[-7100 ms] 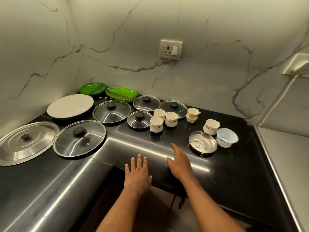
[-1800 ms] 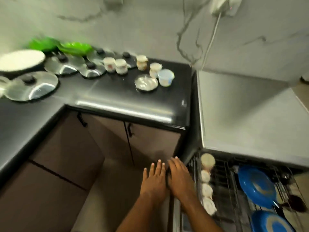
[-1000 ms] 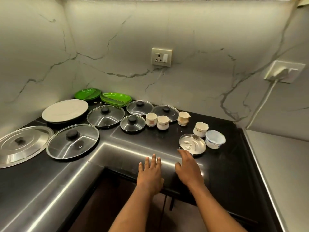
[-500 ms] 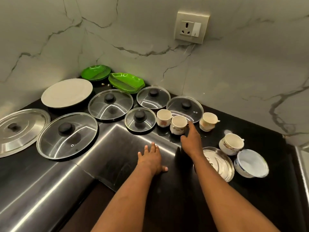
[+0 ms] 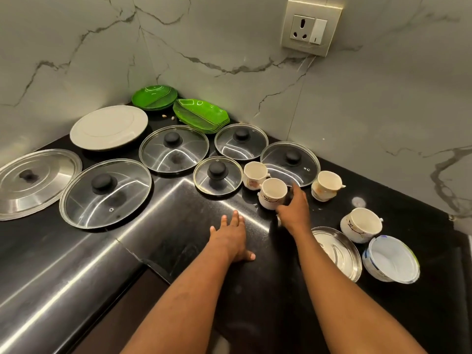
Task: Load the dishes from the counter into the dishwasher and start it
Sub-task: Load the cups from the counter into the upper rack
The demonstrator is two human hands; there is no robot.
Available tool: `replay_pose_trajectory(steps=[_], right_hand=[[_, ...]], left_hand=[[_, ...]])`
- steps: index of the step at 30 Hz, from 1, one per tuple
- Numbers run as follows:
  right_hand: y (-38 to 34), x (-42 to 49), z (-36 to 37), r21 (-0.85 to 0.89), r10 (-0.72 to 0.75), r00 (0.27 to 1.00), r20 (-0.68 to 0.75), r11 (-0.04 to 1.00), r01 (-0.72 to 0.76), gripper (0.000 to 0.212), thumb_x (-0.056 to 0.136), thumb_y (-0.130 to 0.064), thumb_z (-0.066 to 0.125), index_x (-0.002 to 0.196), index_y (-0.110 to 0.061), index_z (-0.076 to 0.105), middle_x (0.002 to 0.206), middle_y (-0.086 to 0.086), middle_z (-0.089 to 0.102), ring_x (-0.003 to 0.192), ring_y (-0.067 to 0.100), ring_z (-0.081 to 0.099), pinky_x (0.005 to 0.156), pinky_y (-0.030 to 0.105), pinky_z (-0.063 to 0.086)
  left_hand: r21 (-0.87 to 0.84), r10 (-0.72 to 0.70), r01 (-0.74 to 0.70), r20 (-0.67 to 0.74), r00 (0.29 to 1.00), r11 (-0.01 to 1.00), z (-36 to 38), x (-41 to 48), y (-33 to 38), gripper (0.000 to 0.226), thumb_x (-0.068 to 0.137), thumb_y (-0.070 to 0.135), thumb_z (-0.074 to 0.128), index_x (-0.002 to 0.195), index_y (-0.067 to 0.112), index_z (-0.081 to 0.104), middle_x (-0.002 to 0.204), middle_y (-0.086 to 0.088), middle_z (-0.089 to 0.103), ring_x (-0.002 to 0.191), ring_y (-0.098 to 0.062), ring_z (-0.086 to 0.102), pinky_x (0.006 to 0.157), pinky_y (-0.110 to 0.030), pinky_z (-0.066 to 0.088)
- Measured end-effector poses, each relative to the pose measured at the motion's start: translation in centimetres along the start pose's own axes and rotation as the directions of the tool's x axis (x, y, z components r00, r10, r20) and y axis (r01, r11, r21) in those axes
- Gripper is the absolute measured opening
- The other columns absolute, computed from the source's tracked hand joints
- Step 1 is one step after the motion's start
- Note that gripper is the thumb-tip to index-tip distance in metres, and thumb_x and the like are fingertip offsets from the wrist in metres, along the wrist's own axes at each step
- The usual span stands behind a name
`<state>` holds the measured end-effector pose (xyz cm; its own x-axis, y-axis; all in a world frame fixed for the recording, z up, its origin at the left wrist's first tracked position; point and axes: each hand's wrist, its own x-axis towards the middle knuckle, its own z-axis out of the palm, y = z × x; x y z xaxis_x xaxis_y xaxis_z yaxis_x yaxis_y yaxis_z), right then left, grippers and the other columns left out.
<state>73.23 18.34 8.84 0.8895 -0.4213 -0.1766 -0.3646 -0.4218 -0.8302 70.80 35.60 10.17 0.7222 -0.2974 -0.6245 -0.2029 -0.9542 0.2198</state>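
Several white cups stand on the black counter (image 5: 178,226). My right hand (image 5: 293,210) curls round the right side of the nearest cup (image 5: 270,194), fingers behind it and thumb in front. A second cup (image 5: 254,175) stands just behind it, a third cup (image 5: 327,185) to the right, and another cup (image 5: 360,224) nearer the edge. My left hand (image 5: 231,237) rests flat on the counter with straight fingers. The dishwasher is out of view.
Several glass lids with black knobs (image 5: 217,176) (image 5: 106,192) lie to the left, beside a steel lid (image 5: 33,182), a white plate (image 5: 109,127) and green dishes (image 5: 200,114). A steel plate (image 5: 339,251) and a white-blue bowl (image 5: 390,260) sit right. A wall socket (image 5: 309,26) is above.
My right hand has drawn back from the rear cups and closed round the nearest cup. The view has moved closer to the counter. My left hand stays flat.
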Motion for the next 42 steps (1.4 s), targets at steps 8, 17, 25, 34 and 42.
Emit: replay_pose_trajectory(steps=[8, 17, 25, 34, 42], right_hand=[[0.3, 0.5, 0.8, 0.079, -0.085, 0.995, 0.060, 0.994, 0.080, 0.083, 0.061, -0.012, 0.089, 0.133, -0.023, 0.049, 0.129, -0.002, 0.060, 0.122, 0.019, 0.053, 0.104, 0.044, 0.044], [0.8, -4.0, 1.2, 0.079, -0.111, 0.992, -0.060, 0.990, 0.116, 0.075, 0.059, -0.023, 0.091, 0.124, -0.023, 0.055, 0.121, -0.003, 0.064, 0.112, 0.016, 0.058, 0.093, 0.035, 0.047], [2.5, -13.0, 0.0, 0.102, -0.133, 0.977, -0.167, 0.983, 0.152, 0.074, 0.060, -0.026, 0.090, 0.125, -0.022, 0.054, 0.121, -0.004, 0.064, 0.111, 0.015, 0.059, 0.096, 0.037, 0.049], [5.2, -28.1, 1.0, 0.120, -0.108, 0.943, -0.314, 0.981, 0.152, 0.071, 0.058, -0.022, 0.092, 0.121, -0.022, 0.058, 0.111, -0.007, 0.067, 0.100, 0.011, 0.062, 0.084, 0.028, 0.050], [11.2, -40.7, -1.9, 0.133, -0.040, 0.936, -0.348, 0.987, 0.092, 0.075, 0.057, -0.023, 0.092, 0.124, -0.020, 0.059, 0.116, -0.006, 0.067, 0.105, 0.011, 0.062, 0.088, 0.028, 0.050]], left_hand=[[0.000, 0.010, -0.010, 0.008, 1.000, 1.000, 0.1, 0.1, -0.1, 0.111, 0.088, 0.046, 0.069, 0.157, 0.012, -0.012, 0.163, -0.005, -0.025, 0.150, -0.034, -0.015, 0.119, -0.061, 0.005], [0.021, 0.029, -0.029, -0.008, 1.000, 0.999, 0.1, 0.2, -0.4, 0.111, 0.088, 0.051, 0.067, 0.157, 0.012, -0.011, 0.163, -0.006, -0.022, 0.151, -0.034, -0.012, 0.120, -0.060, 0.007], [0.071, 0.157, -0.142, -0.312, 0.937, 0.987, 7.4, -6.6, -2.1, 0.079, 0.102, 0.050, 0.041, 0.159, 0.017, -0.002, 0.166, -0.008, -0.008, 0.153, -0.032, -0.003, 0.122, -0.054, 0.007], [0.191, 0.273, -0.218, -0.341, 0.900, 0.957, 14.6, -17.8, -5.5, 0.073, 0.104, 0.047, 0.034, 0.159, 0.016, -0.004, 0.165, -0.008, -0.013, 0.152, -0.030, -0.010, 0.122, -0.050, 0.000], [0.228, 0.363, -0.308, -0.262, 0.894, 0.924, 23.0, -25.5, -2.5, 0.072, 0.104, 0.045, 0.033, 0.159, 0.017, -0.006, 0.165, -0.004, -0.017, 0.152, -0.028, -0.013, 0.122, -0.050, -0.002]])
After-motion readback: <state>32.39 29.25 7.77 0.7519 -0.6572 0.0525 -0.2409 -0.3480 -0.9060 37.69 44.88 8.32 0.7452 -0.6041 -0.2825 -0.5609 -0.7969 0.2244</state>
